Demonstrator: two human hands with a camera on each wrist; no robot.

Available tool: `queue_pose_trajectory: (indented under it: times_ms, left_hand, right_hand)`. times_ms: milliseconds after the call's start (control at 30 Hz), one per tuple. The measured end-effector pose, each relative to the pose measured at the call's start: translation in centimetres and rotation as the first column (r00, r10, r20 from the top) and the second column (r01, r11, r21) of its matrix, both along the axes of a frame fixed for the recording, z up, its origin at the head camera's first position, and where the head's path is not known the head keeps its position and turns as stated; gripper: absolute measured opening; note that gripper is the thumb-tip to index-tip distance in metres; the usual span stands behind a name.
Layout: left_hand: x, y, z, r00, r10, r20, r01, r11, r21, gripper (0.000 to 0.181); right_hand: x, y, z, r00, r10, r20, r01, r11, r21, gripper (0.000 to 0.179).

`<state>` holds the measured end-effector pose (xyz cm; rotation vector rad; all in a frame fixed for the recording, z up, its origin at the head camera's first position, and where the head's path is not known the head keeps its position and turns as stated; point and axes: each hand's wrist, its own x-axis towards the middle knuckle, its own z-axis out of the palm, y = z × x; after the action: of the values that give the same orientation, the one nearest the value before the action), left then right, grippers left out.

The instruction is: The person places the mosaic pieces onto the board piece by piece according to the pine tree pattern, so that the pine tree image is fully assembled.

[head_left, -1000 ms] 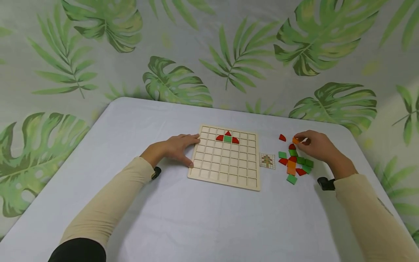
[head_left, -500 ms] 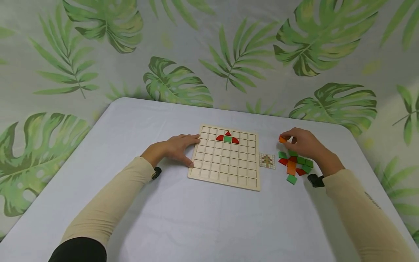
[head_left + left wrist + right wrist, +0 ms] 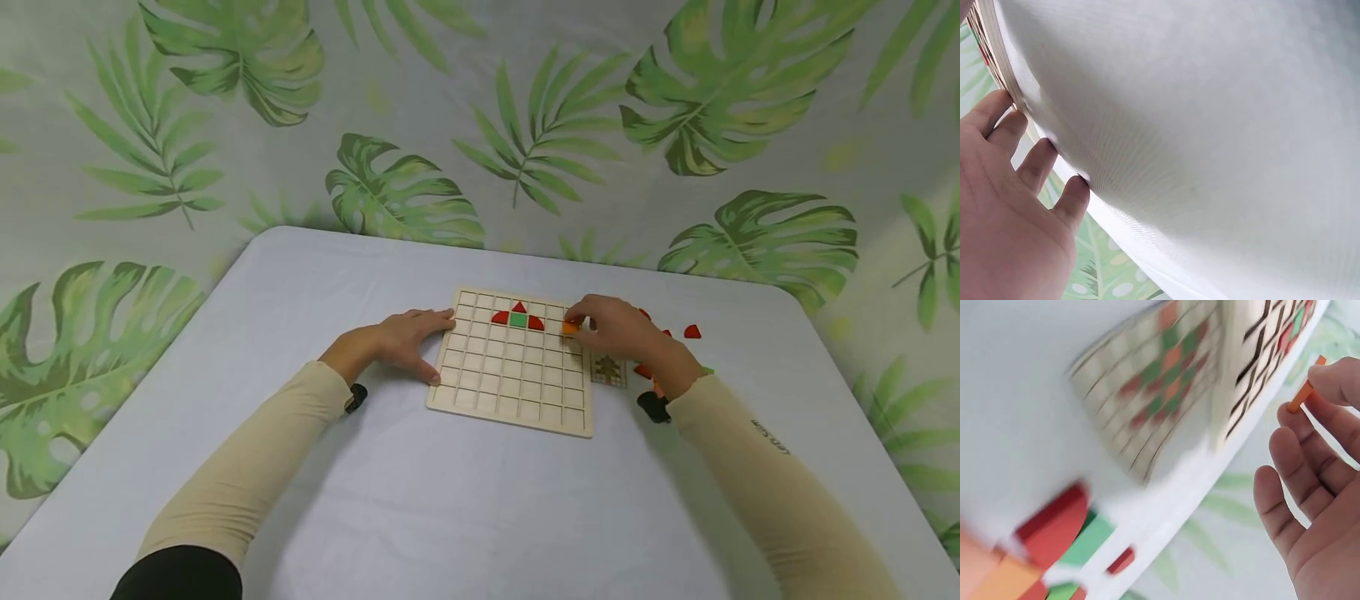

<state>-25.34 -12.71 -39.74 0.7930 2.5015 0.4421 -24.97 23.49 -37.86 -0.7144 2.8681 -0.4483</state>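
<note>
My left hand (image 3: 401,340) lies at the left edge of the gridded wooden board (image 3: 510,375), fingers spread and fingertips touching its rim; the left wrist view shows the fingers (image 3: 1038,162) near that edge. Between thumb and fingers my right hand (image 3: 618,329) pinches a small orange tile (image 3: 1304,390), over the board's right side. Near the top of the grid sit a red triangle (image 3: 519,307), a green square (image 3: 517,319) below it, and red rounded pieces (image 3: 500,317) on either side. The printed pattern card (image 3: 1147,387) lies by the board's right edge, partly under my right hand in the head view.
Loose red, green and orange pieces lie right of the card, mostly hidden by my right forearm in the head view. One red piece (image 3: 692,332) lies farther right. A white cloth (image 3: 495,508) covers the table, and a leaf-print backdrop (image 3: 405,192) stands behind.
My right hand has carried the orange tile leftward from the loose pieces to the board's right side. The left hand stays at the board's edge.
</note>
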Motion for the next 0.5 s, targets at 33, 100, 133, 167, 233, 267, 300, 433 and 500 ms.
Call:
queue_pose_trajectory:
  times_ms: [33, 100, 133, 167, 233, 267, 300, 433, 500]
  left_hand:
    - [0.0, 0.0, -0.1, 1.000, 0.004, 0.006, -0.004, 1.000, 0.004, 0.095]
    - [0.0, -0.1, -0.2, 1.000, 0.006, 0.011, -0.006, 1.000, 0.007, 0.096]
    - [0.0, -0.1, -0.2, 1.000, 0.008, 0.012, -0.008, 1.000, 0.009, 0.096]
    - [0.0, -0.2, -0.2, 1.000, 0.008, 0.012, -0.008, 1.000, 0.009, 0.096]
    - [0.0, -0.2, -0.3, 1.000, 0.006, 0.010, -0.006, 1.000, 0.014, 0.095]
    - [0.0, -0.2, -0.4, 1.000, 0.002, 0.005, -0.002, 1.000, 0.015, 0.095]
    - [-0.1, -0.2, -0.4, 1.000, 0.002, 0.005, -0.002, 1.000, 0.016, 0.095]
    - [-0.1, -0.2, -0.3, 1.000, -0.005, 0.002, 0.005, 1.000, 0.019, 0.095]
    - [-0.1, -0.2, -0.2, 1.000, -0.007, 0.005, 0.006, 1.000, 0.018, 0.095]
  right_hand:
    - [0.0, -0.6, -0.1, 1.000, 0.009, -0.002, -0.009, 1.000, 0.001, 0.029]
    - [-0.1, -1.7, -0.4, 1.000, 0.024, -0.005, -0.024, 1.000, 0.006, 0.028]
    - [-0.2, -2.2, -0.6, 1.000, 0.031, -0.004, -0.030, 0.999, 0.013, 0.027]
    - [-0.2, -2.7, -0.8, 0.999, 0.040, -0.001, -0.040, 0.999, 0.018, 0.027]
    - [-0.3, -3.5, -1.2, 0.998, 0.062, 0.004, -0.063, 0.998, 0.026, 0.026]
    - [-0.3, -3.9, -1.3, 0.998, 0.069, 0.008, -0.069, 0.997, 0.027, 0.026]
    - [-0.3, -4.3, -1.4, 0.997, 0.076, 0.008, -0.076, 0.997, 0.028, 0.025]
    - [-0.4, -5.3, -1.7, 0.997, 0.083, -0.003, -0.083, 0.996, 0.023, 0.023]
    - [-0.5, -5.6, -1.8, 0.996, 0.083, -0.010, -0.083, 0.996, 0.030, 0.023]
